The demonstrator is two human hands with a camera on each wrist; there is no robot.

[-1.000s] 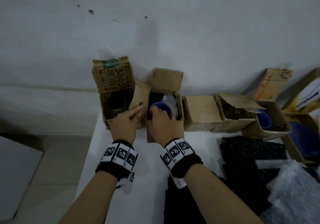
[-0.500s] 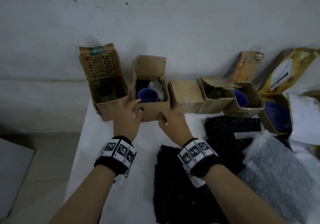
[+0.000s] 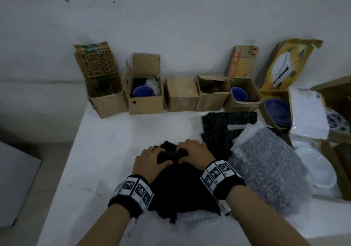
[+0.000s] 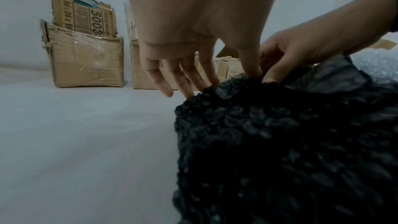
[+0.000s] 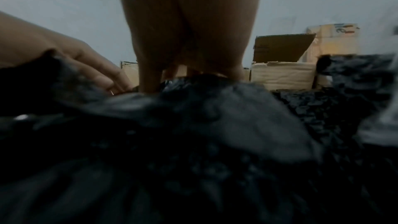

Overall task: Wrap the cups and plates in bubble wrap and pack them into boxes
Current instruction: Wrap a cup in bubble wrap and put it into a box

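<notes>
A pile of black bubble wrap [image 3: 180, 185] lies on the white table [image 3: 106, 150] in front of me. Both hands are at its far edge. My left hand [image 3: 152, 160] pinches the wrap's edge between thumb and fingers, as the left wrist view shows at the black bubble wrap [image 4: 280, 142]. My right hand [image 3: 191, 153] grips the same edge beside it, fingers curled into the black bubble wrap [image 5: 193, 142]. A blue cup [image 3: 142, 91] sits in the second box [image 3: 146, 103] at the back. Another blue cup [image 3: 238, 93] is in a box further right.
A row of open cardboard boxes [image 3: 180, 93] lines the wall. More black wrap [image 3: 226, 128] and a clear bubble wrap bundle [image 3: 266, 169] lie right of my hands. Blue plates [image 3: 278, 110] in a box and white plates [image 3: 317, 167] sit at the far right.
Both hands have pulled back from the box with the blue cup to the near black bubble wrap and taken hold of its far edge.
</notes>
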